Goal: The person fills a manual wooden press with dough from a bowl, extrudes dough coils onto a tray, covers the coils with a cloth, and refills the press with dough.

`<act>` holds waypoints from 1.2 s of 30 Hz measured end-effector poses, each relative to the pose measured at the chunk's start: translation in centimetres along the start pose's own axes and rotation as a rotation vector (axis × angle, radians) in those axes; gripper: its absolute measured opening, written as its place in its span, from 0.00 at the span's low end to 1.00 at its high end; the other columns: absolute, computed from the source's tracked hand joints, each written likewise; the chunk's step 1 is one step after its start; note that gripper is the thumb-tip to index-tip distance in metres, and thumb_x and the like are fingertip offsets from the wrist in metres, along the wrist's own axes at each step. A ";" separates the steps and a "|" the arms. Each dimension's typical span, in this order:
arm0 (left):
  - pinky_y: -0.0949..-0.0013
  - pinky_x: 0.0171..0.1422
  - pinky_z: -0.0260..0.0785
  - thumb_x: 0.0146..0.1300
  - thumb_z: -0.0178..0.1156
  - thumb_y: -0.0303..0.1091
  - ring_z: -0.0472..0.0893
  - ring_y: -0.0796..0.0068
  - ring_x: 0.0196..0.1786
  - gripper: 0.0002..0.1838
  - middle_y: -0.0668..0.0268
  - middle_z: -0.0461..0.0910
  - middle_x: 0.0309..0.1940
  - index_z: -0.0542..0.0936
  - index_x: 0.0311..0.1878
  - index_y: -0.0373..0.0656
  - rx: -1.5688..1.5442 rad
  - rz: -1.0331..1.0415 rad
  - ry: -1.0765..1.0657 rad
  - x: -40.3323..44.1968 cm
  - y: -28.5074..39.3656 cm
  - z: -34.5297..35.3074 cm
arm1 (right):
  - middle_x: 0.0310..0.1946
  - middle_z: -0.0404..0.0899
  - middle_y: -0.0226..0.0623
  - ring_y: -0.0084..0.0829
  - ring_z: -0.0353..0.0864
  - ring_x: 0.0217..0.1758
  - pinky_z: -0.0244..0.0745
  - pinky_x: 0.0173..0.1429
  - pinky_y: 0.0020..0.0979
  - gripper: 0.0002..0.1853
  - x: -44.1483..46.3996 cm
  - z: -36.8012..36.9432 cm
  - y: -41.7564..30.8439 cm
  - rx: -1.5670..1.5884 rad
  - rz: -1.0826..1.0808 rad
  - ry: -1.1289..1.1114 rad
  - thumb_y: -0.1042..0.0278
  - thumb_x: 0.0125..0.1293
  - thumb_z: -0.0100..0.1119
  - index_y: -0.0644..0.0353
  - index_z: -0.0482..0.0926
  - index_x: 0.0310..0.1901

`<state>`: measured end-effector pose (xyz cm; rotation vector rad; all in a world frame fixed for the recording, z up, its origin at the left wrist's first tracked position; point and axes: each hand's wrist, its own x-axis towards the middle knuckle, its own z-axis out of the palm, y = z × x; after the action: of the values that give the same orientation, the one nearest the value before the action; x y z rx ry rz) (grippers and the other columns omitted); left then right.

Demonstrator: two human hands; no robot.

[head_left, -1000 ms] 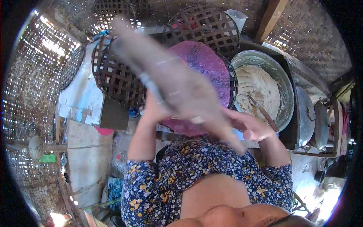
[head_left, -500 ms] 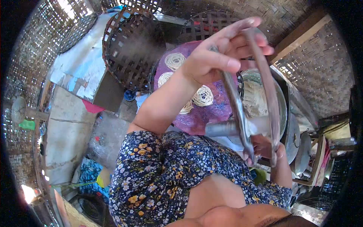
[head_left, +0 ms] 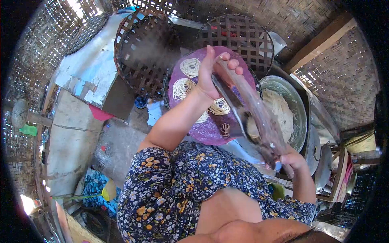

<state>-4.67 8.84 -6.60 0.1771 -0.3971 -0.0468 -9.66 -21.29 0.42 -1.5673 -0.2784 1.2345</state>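
Note:
A two-bar wooden noodle press slants in front of my chest. My left hand is wrapped round its upper end, the thumb pointing up. At the lower end, my right hand is closed on the bars, partly hidden behind them. Short dough strands show beside the press, over a purple sheet. Several coiled noodle nests lie on that sheet; my left wrist partly covers some of them.
A large basin with pale dough stands to the right. Open-weave baskets sit at the back. Lidded metal pots are at the far right, below a wooden beam.
My left hand has moved left and down, its spread fingers now closed round the press end. The press has tilted and its metal cylinder has turned mostly out of sight. Dough strands now show.

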 end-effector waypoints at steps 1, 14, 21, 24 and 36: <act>0.53 0.48 0.68 0.58 0.47 0.65 0.77 0.68 0.34 0.22 0.72 0.75 0.25 0.73 0.29 0.56 -0.018 0.005 -0.037 0.1 -0.3 0.4 | 0.38 0.76 0.41 0.29 0.75 0.37 0.72 0.41 0.30 0.42 -0.6 -0.1 -0.6 -0.050 -0.008 0.038 0.44 0.37 0.68 0.69 0.70 0.50; 0.61 0.49 0.63 0.61 0.38 0.67 0.76 0.63 0.35 0.30 0.67 0.79 0.26 0.79 0.28 0.54 0.024 0.028 -0.303 -1.1 0.6 4.5 | 0.37 0.78 0.35 0.26 0.75 0.40 0.69 0.48 0.28 0.43 -3.2 -0.7 0.3 -0.291 -0.020 0.076 0.45 0.32 0.73 0.67 0.73 0.49; 0.58 0.56 0.58 0.65 0.34 0.63 0.77 0.70 0.35 0.28 0.72 0.80 0.27 0.79 0.32 0.55 0.112 0.085 -0.527 0.7 1.7 6.5 | 0.38 0.79 0.38 0.26 0.75 0.42 0.68 0.50 0.29 0.42 -3.5 -0.2 -2.8 -0.552 -0.206 0.204 0.50 0.31 0.75 0.71 0.73 0.49; 0.61 0.54 0.57 0.65 0.38 0.61 0.75 0.72 0.31 0.26 0.71 0.79 0.26 0.78 0.31 0.54 0.188 0.089 -0.492 0.1 3.1 8.2 | 0.37 0.78 0.37 0.27 0.75 0.41 0.69 0.49 0.30 0.40 -2.7 0.6 -2.7 -0.479 -0.234 0.175 0.54 0.33 0.75 0.71 0.73 0.48; 0.56 0.57 0.59 0.64 0.34 0.65 0.75 0.68 0.35 0.29 0.69 0.78 0.30 0.77 0.34 0.52 0.056 -0.053 -0.396 -0.1 -1.3 5.8 | 0.40 0.78 0.38 0.26 0.74 0.43 0.68 0.50 0.28 0.39 -5.2 -1.0 0.2 -0.468 -0.161 0.142 0.52 0.35 0.74 0.70 0.73 0.49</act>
<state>-6.99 6.65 -1.62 0.2342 -0.7887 -0.1246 -11.25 -25.65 3.03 -1.9770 -0.6230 0.9686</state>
